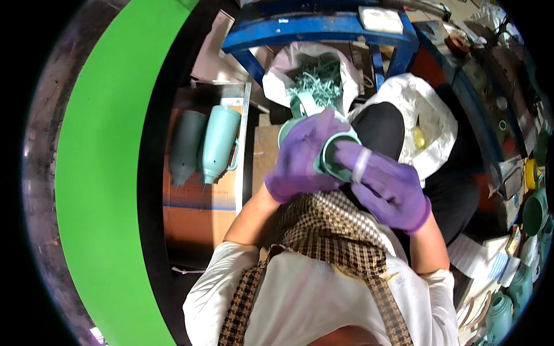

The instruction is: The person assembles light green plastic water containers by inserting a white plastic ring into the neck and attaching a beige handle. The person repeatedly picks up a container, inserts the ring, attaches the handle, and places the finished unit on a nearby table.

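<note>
My left hand (304, 151), in a purple glove, is wrapped round a mint-green plastic jug body (318, 164). The jug's round open mouth faces my right hand, and a loop handle (302, 104) shows beyond my left fingers. My right hand (392, 187), also in a purple glove, is closed, with its foremost finger at the jug's mouth. A white band (361, 165) circles that finger. The fingertip is out of sight inside the rim, and whatever the right fingers may hold is hidden.
A white bag (277, 72) of green plastic shavings stands ahead, another white bag (433, 127) beside my knee. Two jug bodies, one dark (186, 144), one mint (221, 141), lie on a carton at left. A green belt (104, 173) runs far left; a blue metal frame (323, 29) stands beyond.
</note>
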Demonstrator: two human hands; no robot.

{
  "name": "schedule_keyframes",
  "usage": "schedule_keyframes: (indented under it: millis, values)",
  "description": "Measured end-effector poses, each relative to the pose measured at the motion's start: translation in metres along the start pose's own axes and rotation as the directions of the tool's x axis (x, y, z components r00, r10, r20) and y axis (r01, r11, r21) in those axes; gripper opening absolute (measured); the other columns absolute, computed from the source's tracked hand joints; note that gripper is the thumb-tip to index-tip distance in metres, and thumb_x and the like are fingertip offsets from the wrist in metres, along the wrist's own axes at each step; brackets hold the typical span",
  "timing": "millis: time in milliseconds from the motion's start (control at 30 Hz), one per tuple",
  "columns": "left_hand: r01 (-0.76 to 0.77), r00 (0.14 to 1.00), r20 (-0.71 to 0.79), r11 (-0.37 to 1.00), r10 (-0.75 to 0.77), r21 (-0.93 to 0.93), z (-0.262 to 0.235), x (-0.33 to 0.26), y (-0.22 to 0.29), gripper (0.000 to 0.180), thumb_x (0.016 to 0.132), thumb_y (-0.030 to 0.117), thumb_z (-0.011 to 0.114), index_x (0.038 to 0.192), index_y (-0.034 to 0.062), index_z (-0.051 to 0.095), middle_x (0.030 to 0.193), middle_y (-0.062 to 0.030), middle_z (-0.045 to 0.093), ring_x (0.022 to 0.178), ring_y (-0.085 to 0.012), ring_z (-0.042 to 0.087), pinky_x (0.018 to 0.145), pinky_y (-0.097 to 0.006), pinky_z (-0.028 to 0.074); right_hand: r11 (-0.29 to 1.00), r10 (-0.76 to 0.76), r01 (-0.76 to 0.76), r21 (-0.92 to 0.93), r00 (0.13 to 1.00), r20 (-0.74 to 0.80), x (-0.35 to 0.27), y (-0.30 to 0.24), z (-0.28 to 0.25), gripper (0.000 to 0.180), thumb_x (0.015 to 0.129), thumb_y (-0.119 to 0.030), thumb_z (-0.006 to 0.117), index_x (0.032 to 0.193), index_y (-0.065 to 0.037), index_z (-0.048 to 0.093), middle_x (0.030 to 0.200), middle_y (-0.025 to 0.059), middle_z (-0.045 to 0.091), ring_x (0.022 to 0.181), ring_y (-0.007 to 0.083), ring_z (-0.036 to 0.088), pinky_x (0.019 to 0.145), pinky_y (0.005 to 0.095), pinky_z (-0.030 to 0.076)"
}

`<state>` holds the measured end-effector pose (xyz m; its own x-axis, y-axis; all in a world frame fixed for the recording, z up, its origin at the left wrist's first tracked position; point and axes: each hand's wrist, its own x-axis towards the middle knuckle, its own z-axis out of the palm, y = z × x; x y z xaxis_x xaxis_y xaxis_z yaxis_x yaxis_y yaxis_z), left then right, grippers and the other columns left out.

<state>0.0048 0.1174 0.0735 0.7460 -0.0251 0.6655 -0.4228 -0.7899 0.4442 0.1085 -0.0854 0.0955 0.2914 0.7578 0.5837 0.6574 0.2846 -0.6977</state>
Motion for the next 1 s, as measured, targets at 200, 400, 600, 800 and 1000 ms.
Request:
schedule_keyframes:
  millis: [200, 400, 600, 800, 1000]
  values:
    - [0.009, 0.999, 0.039, 0.986, -0.016, 0.169, 0.0, -0.005, 0.011, 0.082, 0.065, 0.04, 0.088, 0.127, -0.0022, 0.057, 0.118, -0.0128, 0.068, 0.108, -0.0347, 0.065, 0.098, -0.044, 0.05, 0.971, 0.118, -0.118, -0.208, 0.993, -0.014, 0.005, 0.002, 0.038, 0.015, 0.076, -0.004, 0.065, 0.091, -0.003, 0.064, 0.082, 0.015, 0.066, 0.07, 0.0366, 0.066, 0.062, 0.0436, 0.054]
    - [0.073, 0.99, 0.114, 0.995, -0.08, 0.061, -0.002, -0.01, 0.016, 0.083, 0.056, 0.032, 0.088, 0.13, 0.0051, 0.061, 0.116, -0.0131, 0.067, 0.108, -0.0393, 0.062, 0.101, -0.048, 0.047, 0.867, 0.384, -0.33, -0.372, 0.92, 0.08, 0.003, -0.015, 0.059, 0.01, 0.077, -0.012, 0.068, 0.085, -0.008, 0.064, 0.09, 0.0088, 0.063, 0.086, 0.029, 0.066, 0.067, 0.0386, 0.053]
    - [-0.022, 0.982, 0.188, 0.995, 0.003, 0.095, 0.005, -0.014, 0.014, 0.089, 0.053, 0.028, 0.09, 0.133, 0.005, 0.059, 0.123, -0.0113, 0.066, 0.115, -0.0369, 0.061, 0.1, -0.049, 0.047, 0.823, 0.377, -0.297, -0.484, 0.923, 0.075, -0.016, -0.006, 0.061, 0.013, 0.075, -0.012, 0.067, 0.087, -0.007, 0.066, 0.092, 0.0072, 0.063, 0.087, 0.0277, 0.066, 0.068, 0.0389, 0.054]
    - [0.015, 0.975, 0.216, 0.989, -0.047, 0.147, 0.02, -0.016, 0.023, 0.084, 0.059, 0.029, 0.087, 0.135, 0.0061, 0.057, 0.129, -0.0123, 0.062, 0.121, -0.0374, 0.058, 0.108, -0.055, 0.039, 0.923, 0.349, -0.373, 0.1, 0.917, 0.194, -0.04, 0.016, 0.041, 0.024, 0.084, -0.01, 0.064, 0.107, -0.003, 0.064, 0.097, 0.0134, 0.065, 0.086, 0.029, 0.067, 0.072, 0.0366, 0.055]
    - [-0.198, 0.955, 0.284, 0.902, 0.089, 0.384, 0.038, 0.001, 0.028, 0.052, 0.085, 0.045, 0.07, 0.121, 0.0082, 0.063, 0.137, -0.0159, 0.058, 0.132, -0.0407, 0.049, 0.115, -0.061, 0.026, 0.977, 0.136, -0.144, -0.159, 0.989, -0.063, -0.053, 0.001, 0.032, 0.024, 0.086, -0.005, 0.056, 0.107, -0.005, 0.068, 0.097, 0.0147, 0.069, 0.089, 0.0335, 0.067, 0.079, 0.0424, 0.054]
